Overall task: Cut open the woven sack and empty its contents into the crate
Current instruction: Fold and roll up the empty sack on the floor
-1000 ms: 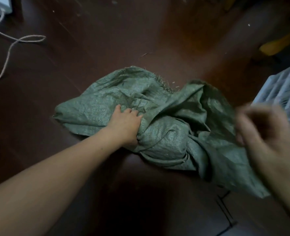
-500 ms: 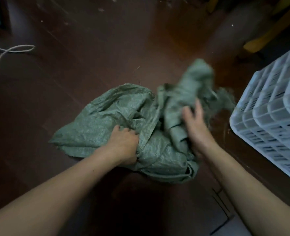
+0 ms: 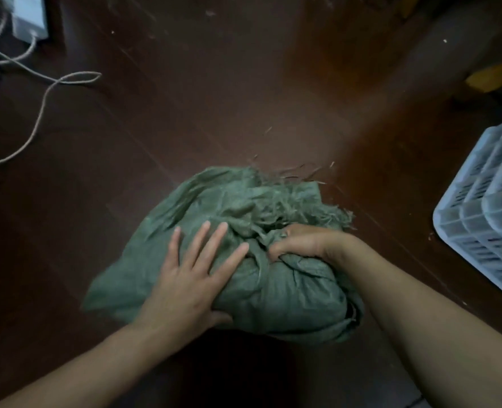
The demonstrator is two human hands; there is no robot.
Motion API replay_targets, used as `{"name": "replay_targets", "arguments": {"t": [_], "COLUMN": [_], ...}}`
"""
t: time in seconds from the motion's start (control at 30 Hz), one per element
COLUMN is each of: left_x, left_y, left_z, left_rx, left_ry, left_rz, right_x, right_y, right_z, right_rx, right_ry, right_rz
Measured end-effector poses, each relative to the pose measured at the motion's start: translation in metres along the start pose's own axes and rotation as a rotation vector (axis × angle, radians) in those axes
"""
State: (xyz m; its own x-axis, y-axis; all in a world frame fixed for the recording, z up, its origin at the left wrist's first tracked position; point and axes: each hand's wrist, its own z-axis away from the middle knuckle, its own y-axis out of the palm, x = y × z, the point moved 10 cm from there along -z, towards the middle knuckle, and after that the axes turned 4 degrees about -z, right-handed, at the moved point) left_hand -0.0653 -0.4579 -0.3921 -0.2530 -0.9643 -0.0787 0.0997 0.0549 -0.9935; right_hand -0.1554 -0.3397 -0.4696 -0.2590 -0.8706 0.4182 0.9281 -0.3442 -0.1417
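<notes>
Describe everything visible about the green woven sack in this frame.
The green woven sack lies bunched into a crumpled, limp heap on the dark floor, its far edge frayed into loose strands. The left hand presses flat on it, fingers spread; the right hand clutches a gathered fold near the frayed end. It sits clear of the white crate.

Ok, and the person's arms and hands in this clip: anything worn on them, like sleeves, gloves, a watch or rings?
Nothing worn that the head view shows. The left hand and right hand are bare, with no gloves, and no rings on the visible fingers. Both forearms are uncovered up to the frame edge, with no sleeve cuff, watch or wristband in sight. The nails look short and unpainted, though the light is dim.
</notes>
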Motion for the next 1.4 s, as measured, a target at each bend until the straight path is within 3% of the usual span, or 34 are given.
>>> {"name": "replay_targets", "arguments": {"t": [0.1, 0.2, 0.3, 0.43, 0.5, 0.57, 0.6, 0.67, 0.7, 0.77, 0.8, 0.83, 0.87, 0.93, 1.0, 1.07, 1.13, 1.17, 1.23, 1.33, 1.4], "left_x": [0.000, 0.016, 0.024, 0.043, 0.050, 0.054, 0.055, 0.063, 0.070, 0.068, 0.050, 0.030, 0.014, 0.009, 0.023, 0.043, 0.063, 0.072, 0.085, 0.084, 0.081], "left_y": [0.029, 0.043, 0.043, 0.056, 0.064, 0.068, 0.068, 0.054, 0.037, -0.028, -0.055, -0.065, -0.058, -0.017, 0.012, 0.021, 0.020, 0.020, 0.023, 0.033, 0.037], "left_z": [0.006, -0.005, -0.023, -0.045, -0.055, -0.061, -0.063, -0.075, -0.084, -0.091, -0.080, -0.066, -0.054, -0.047, -0.058, -0.085, -0.113, -0.122, -0.133, -0.136, -0.135], "left_rx": [0.166, 0.336, 0.444, 0.642, 0.760, 0.898, 0.945, 0.878, 0.719, 0.162, -0.095, -0.246, -0.267, -0.036, 0.156, 0.219, 0.264, 0.290, 0.326, 0.345, 0.309], "left_ry": [-0.001, -0.055, -0.019, -0.133, -0.168, -0.202, -0.220, -0.261, -0.291, -0.292, -0.243, -0.179, -0.122, -0.132, -0.190, -0.225, -0.241, -0.250, -0.257, -0.237, -0.251], "left_rz": [0.059, 0.228, 0.335, 0.622, 0.747, 0.739, 0.693, 0.494, 0.319, -0.079, -0.171, -0.181, -0.166, -0.154, -0.118, -0.016, 0.106, 0.168, 0.279, 0.362, 0.370], "right_x": [0.006, 0.002, 0.013, 0.045, 0.041, 0.030, 0.028, 0.031, 0.034, 0.035, 0.035, 0.036, 0.038, 0.040, 0.041, 0.056, 0.086, 0.093, 0.081, 0.025, 0.004], "right_y": [0.003, 0.012, 0.004, -0.028, -0.018, -0.004, -0.004, -0.015, -0.028, -0.055, -0.064, -0.070, -0.075, -0.083, -0.099, -0.131, -0.139, -0.131, -0.104, -0.057, -0.055], "right_z": [-0.012, -0.014, 0.001, 0.055, 0.078, 0.077, 0.071, 0.056, 0.047, 0.030, 0.024, 0.018, 0.013, 0.001, -0.012, -0.001, 0.044, 0.063, 0.072, 0.037, 0.017], "right_rx": [-0.024, 0.101, 0.099, -0.164, -0.230, -0.288, -0.316, -0.341, -0.331, -0.279, -0.246, -0.212, -0.188, -0.173, -0.294, -0.691, -1.081, -1.160, -1.073, -0.743, -0.647], "right_ry": [0.026, 0.079, 0.002, -0.211, -0.216, -0.194, -0.209, -0.284, -0.301, -0.268, -0.243, -0.225, -0.209, -0.140, -0.045, -0.013, -0.186, -0.301, -0.364, -0.147, -0.102], "right_rz": [0.047, -0.064, -0.023, 0.384, 0.842, 1.171, 1.183, 0.990, 0.821, 0.500, 0.386, 0.327, 0.316, 0.395, 0.499, 0.659, 0.701, 0.670, 0.666, 0.753, 0.674]}}
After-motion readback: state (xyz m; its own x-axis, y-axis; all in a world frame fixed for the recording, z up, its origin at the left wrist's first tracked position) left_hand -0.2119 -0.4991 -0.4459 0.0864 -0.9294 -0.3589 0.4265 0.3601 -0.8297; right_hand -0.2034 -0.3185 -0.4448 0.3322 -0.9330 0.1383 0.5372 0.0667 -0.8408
